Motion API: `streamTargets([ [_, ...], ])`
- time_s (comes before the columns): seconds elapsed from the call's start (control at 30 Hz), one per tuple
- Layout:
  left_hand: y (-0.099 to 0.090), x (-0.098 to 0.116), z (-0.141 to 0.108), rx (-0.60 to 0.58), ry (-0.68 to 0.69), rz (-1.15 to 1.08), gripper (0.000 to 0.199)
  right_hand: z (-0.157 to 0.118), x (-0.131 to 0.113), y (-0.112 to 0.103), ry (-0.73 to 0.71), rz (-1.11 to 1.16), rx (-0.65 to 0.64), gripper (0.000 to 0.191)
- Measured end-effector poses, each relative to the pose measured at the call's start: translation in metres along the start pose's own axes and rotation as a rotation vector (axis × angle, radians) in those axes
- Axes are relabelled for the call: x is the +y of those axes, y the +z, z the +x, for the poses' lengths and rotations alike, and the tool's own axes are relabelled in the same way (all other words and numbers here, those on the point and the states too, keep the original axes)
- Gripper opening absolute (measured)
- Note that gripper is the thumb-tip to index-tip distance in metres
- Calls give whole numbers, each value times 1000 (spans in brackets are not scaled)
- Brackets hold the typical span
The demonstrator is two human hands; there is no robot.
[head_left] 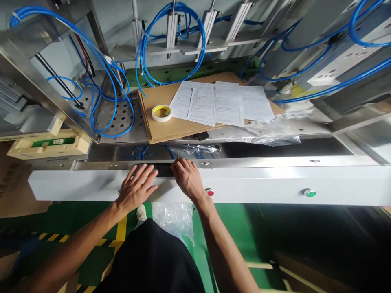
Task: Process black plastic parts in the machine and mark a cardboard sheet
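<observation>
- Head view: both hands work at a dark strip (165, 170) along the metal rim (259, 162); the step in hand looks like steadying or positioning it.
- Left hand (133, 190) has its fingers spread apart, palm down, at the strip's left part.
- Right hand (188, 179) has curled fingers at its right end; whether they pinch it cannot be told.
- Strip lies between the hands, its middle exposed, above the white panel (259, 187).
- Shifting it would call for even support at both ends.
</observation>
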State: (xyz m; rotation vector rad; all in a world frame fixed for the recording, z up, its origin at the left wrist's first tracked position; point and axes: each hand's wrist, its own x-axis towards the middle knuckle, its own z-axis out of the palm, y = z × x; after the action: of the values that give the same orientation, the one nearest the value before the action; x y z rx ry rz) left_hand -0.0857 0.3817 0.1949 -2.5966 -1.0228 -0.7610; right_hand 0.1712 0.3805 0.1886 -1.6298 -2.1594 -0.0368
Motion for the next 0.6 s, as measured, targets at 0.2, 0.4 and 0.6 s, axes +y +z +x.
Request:
streamTargets([
  [0.2, 23, -12, 18, -323, -34, -14, 54, 1, 4, 0, 8, 40, 35, 32],
  [0.4, 10, -23, 22, -425, 58, -147, 58, -25, -20, -21, 12, 34, 349, 28],
  [0.6, -3, -33, 35, -532, 41, -363, 48, -36, -50, -10, -157, -41, 129, 34],
])
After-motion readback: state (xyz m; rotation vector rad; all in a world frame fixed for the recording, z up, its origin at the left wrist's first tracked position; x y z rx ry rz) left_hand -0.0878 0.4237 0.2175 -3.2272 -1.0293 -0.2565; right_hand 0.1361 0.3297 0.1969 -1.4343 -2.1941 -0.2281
